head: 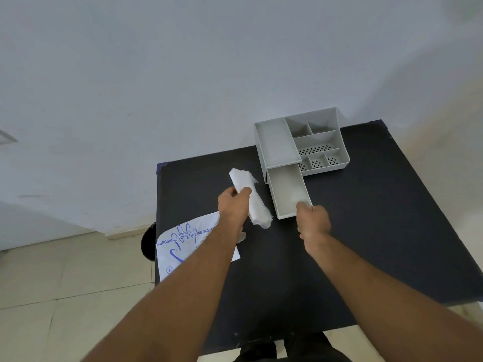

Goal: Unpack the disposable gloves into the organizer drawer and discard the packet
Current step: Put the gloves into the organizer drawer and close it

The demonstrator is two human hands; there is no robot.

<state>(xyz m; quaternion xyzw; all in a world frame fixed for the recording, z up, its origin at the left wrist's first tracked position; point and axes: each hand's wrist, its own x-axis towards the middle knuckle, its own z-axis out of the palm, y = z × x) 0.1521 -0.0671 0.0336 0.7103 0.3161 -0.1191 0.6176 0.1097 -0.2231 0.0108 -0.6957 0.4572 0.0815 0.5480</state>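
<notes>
A folded wad of translucent white disposable gloves (257, 209) is gripped in my left hand (233, 205), held just above the black table left of the drawer. The grey organizer (317, 138) stands at the table's far side, and its drawer (288, 193) is pulled out toward me with nothing inside. My right hand (313, 220) grips the drawer's front edge at its near right corner. The white packet (190, 240), printed in blue with a hand outline, lies flat at the table's left edge, partly under my left forearm.
The black table (366, 231) is small, with its left edge beside the packet and its near edge by my legs. A dark round object (147, 242) sits on the tiled floor left of the table. A pale wall rises behind.
</notes>
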